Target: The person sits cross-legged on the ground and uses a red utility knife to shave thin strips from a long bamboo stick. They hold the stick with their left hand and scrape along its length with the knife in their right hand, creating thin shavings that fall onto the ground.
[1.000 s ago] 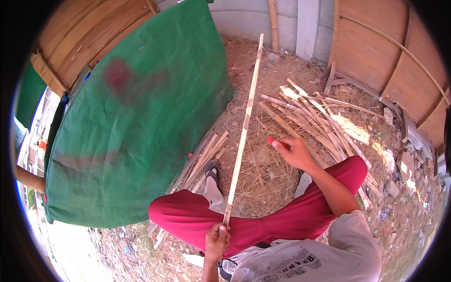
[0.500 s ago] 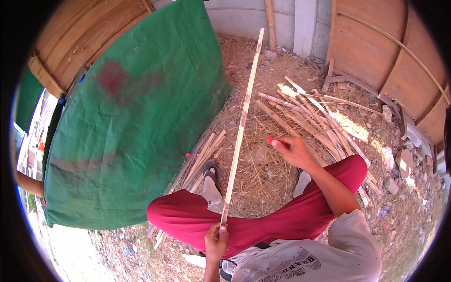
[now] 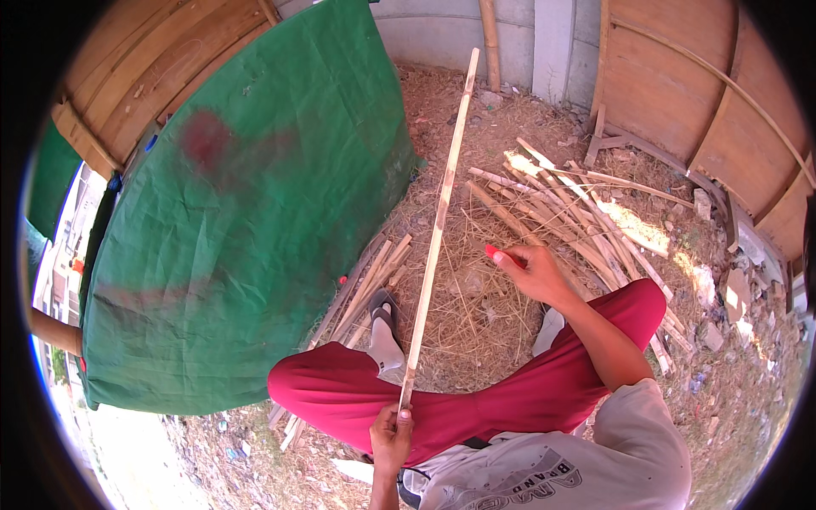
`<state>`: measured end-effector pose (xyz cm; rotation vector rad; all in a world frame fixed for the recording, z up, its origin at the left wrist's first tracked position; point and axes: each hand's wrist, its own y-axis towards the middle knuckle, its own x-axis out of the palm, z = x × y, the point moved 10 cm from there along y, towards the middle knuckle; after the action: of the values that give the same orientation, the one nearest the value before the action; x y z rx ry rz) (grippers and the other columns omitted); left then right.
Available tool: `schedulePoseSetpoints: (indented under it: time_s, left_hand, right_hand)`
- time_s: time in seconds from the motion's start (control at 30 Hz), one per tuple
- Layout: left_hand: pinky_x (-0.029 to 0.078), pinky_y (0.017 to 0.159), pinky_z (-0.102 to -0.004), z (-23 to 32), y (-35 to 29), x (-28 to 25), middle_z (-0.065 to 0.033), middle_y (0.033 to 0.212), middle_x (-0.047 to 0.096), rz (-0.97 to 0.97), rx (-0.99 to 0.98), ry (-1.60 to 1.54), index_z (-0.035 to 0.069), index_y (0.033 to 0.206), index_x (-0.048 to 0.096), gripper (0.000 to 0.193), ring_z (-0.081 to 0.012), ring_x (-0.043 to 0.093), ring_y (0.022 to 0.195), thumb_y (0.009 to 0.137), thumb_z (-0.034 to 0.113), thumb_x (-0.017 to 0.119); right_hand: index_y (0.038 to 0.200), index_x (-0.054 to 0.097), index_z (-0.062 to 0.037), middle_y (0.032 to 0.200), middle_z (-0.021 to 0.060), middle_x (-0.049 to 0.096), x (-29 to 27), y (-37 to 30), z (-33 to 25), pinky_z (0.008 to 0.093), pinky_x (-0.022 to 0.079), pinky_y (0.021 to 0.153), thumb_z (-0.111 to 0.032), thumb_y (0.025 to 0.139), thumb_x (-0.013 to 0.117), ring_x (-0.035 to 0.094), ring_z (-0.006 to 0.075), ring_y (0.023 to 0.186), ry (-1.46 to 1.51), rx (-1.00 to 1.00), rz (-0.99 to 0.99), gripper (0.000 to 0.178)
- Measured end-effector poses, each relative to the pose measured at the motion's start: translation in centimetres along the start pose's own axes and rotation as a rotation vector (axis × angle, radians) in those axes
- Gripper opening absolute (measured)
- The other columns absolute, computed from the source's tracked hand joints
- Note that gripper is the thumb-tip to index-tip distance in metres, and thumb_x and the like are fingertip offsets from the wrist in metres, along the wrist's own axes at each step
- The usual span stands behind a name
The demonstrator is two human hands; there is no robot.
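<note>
My left hand (image 3: 392, 437) is closed around the near end of a long pale bamboo strip (image 3: 438, 225). The strip slants up and away over my lap, its far end pointing at the wall. Off to the right, above the straw, my right hand (image 3: 535, 272) is closed on a small red object (image 3: 493, 252). Only its red tip and edge show past the fingers, so its kind is hidden. The right hand and the strip are apart.
Split bamboo strips (image 3: 565, 223) lie piled at the right, and more bamboo pieces (image 3: 367, 285) lie beside my left foot. Dry straw and shavings (image 3: 467, 314) cover the ground between my feet. A green tarp (image 3: 246, 229) hangs close on the left. Wooden panels (image 3: 680, 76) stand behind.
</note>
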<state>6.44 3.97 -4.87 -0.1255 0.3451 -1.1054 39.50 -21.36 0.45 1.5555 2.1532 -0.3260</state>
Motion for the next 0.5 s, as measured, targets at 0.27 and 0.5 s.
schedulePoseSetpoints:
  time_s: [0.27,0.5]
  left_hand:
    - [0.034,0.050,-0.0202,0.4,0.0,0.4,0.0021,0.070,0.056,-0.011,-0.023,-0.073,-0.003,0.108,0.062,0.020,-0.0028,0.046,0.059,0.103,0.015,0.060]
    - [0.037,0.053,-0.0190,0.7,1.0,1.2,0.0019,0.072,0.059,-0.007,-0.045,-0.104,-0.003,0.111,0.062,0.020,-0.0020,0.048,0.062,0.101,0.015,0.063]
  right_hand:
    - [0.104,0.076,0.0000,0.063,0.0101,0.063,-0.3,0.0,0.0,0.0345,0.045,0.054,-0.042,0.096,0.066,0.057,0.0143,0.055,0.006,-0.013,0.015,0.044]
    - [0.106,0.076,-0.0006,0.066,0.0106,0.065,-0.2,-0.1,0.0,0.0344,0.046,0.056,-0.041,0.096,0.066,0.058,0.0138,0.059,0.006,0.037,-0.018,0.043]
